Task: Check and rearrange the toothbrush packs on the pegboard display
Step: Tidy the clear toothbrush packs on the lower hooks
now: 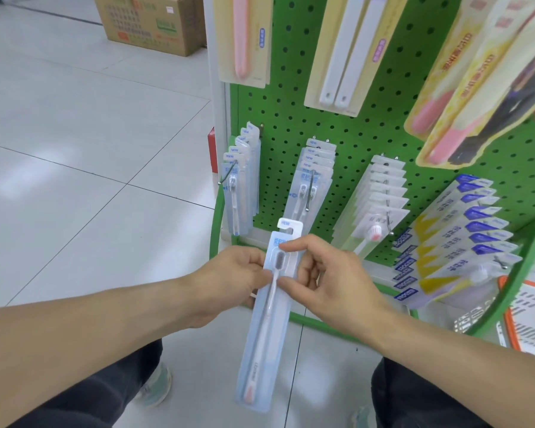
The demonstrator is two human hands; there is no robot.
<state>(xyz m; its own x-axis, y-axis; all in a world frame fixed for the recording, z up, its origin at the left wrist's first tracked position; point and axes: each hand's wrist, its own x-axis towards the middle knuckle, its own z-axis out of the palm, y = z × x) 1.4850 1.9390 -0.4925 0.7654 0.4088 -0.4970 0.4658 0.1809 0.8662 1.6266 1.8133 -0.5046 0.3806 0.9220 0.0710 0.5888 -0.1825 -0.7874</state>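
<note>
Both hands are on it: the left hand [235, 273] and right hand [328, 279] pinch a long clear-plastic blister pack with a white, pink-tipped toothbrush [266, 319], held upright in front of the green perforated pegboard [352, 131], off its hooks. It looks light and fairly stiff, slick plastic, best held at the edges near the hang-tab. The fingers behind the pack are hidden, and the print on the card is too small to read.

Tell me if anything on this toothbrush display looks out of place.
One toothbrush pack is off its hook, held in front of the pegboard by the left hand and right hand. The hanging rows look orderly.
</note>
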